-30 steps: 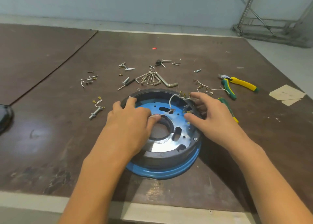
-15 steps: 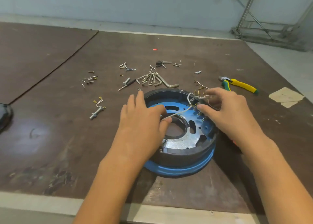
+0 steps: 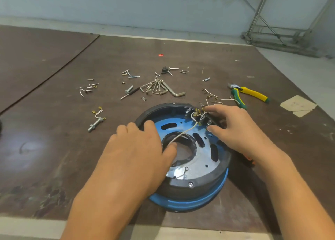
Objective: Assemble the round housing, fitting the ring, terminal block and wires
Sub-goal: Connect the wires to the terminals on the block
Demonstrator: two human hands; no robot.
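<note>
The round housing point(image 3: 199, 183) lies under both hands. The left hand point(image 3: 137, 149) pinches the white wire point(image 3: 186, 131); the right hand point(image 3: 235, 129) grips the terminal block point(image 3: 204, 119). Seat the block squarely, leaving the wire slack.

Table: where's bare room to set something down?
Free: the wide patch left of the round housing, nearer than the bolt; also the far stretch beyond the red scrap. Crowded: behind the housing, among hex keys, screws and pliers.
</note>
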